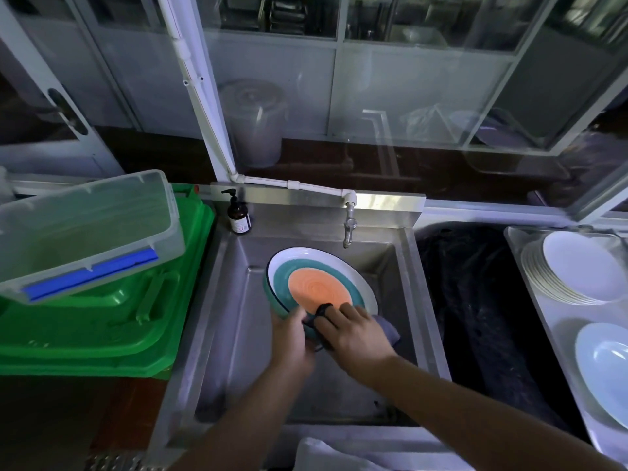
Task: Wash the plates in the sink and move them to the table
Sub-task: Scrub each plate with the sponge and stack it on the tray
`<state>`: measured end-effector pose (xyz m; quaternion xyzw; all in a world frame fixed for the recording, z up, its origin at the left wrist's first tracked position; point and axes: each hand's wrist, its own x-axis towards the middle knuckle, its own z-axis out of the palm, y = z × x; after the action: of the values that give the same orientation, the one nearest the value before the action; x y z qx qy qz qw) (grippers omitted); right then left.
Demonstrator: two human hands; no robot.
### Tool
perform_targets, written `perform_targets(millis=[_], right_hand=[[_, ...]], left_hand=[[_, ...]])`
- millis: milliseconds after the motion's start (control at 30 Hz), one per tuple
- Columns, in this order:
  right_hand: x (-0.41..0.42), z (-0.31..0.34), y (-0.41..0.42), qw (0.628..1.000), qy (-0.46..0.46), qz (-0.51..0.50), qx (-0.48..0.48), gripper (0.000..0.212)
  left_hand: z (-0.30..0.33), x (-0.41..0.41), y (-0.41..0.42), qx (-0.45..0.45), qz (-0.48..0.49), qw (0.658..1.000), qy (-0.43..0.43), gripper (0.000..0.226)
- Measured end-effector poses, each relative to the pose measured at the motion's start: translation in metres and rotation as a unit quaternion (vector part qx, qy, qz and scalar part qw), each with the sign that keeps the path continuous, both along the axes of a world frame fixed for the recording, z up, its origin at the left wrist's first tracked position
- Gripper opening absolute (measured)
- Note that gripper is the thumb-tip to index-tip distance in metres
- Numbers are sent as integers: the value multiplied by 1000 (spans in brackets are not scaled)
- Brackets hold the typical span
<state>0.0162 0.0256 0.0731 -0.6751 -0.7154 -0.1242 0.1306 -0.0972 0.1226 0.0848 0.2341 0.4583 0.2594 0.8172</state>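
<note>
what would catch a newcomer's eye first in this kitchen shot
The round plate with an orange centre and teal ring, tilted over the steel sink, held by the left hand while the right hand presses a dark cloth on it. Next, bright green plastic crates at left.

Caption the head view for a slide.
Over the steel sink, left hand steadies a teal-and-orange plate while right hand wipes it with a cloth.
</note>
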Motion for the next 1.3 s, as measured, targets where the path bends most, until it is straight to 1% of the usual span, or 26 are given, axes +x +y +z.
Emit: perform_targets(millis=[67,100,133,200,233,333,400,433,467,500,533,567,633,700,767,833,867,900,933,967,1000,1067,1133,1167,1267,1300], right_hand=[[-8,-1,1,1000,22,-14,11,20],[-7,-2,-3,1000,27,12,-4,20],[-3,-2,-9,998,32,52,-29,24],[17,-4,-23,987,24,130,-87,32],[28,-4,-29,983,13,151,-107,34],[46,-4,-38,980,8,149,-131,39],[49,-3,-39,981,37,143,-123,40],[47,-1,-38,981,87,135,-111,40],[47,3,-37,976,162,113,-96,40],[47,6,-34,963,244,80,-81,41],[47,10,-30,950,305,44,-60,42],[45,13,-24,944,329,10,-39,45],[35,21,-7,949,309,-49,-27,50],[24,23,8,948,289,-104,-82,56],[17,18,12,955,240,-91,-146,59],[25,7,2,969,183,-54,-157,63],[30,1,-6,967,183,-47,-170,67],[33,-5,-14,959,207,-46,-186,71],[31,-12,-20,952,235,-37,-194,72],[22,-16,-24,948,244,-21,-201,71],[10,-21,-26,954,226,0,-196,67],[-15,-37,-27,976,146,48,-156,54],[-29,-49,-17,987,78,63,-129,49],[-30,-50,-9,990,73,54,-111,48],[-27,-46,14,987,153,34,-42,46],[-25,-46,20,985,164,38,-24,45]], left_hand=[[1,-4,4,22,-3,1000,-1,40],[1,-12,10,21,-15,1000,-3,36],[-1,-20,18,18,-31,999,-10,38],[-11,-40,33,29,-67,997,-20,60],[-12,-47,38,32,-83,996,-20,64],[-14,-54,38,39,-114,992,-25,57],[-13,-53,36,37,-114,992,-24,64],[-16,-53,36,39,-113,993,-24,70],[-18,-54,35,40,-115,992,-26,73],[-19,-56,35,39,-117,992,-26,74],[-20,-58,35,34,-120,992,-28,74],[-22,-59,35,31,-125,991,-28,72],[-21,-58,31,30,-140,989,-37,69],[-21,-56,26,33,-147,988,-37,67],[-16,-54,22,35,-148,987,-45,64],[-14,-53,20,21,-130,990,-50,54],[-14,-52,19,12,-118,992,-46,47],[-13,-51,17,1,-107,993,-39,44],[-13,-49,16,-7,-100,995,-30,48],[-11,-46,15,-11,-99,995,-20,53],[-11,-44,14,-11,-102,995,-19,60],[-10,-41,11,-7,-97,995,-15,71],[-13,-40,8,1,-96,995,-6,74],[-13,-41,6,1,-101,995,-8,73],[-19,-44,6,-7,-100,995,-10,67],[-19,-45,8,2,-95,995,-13,66]])
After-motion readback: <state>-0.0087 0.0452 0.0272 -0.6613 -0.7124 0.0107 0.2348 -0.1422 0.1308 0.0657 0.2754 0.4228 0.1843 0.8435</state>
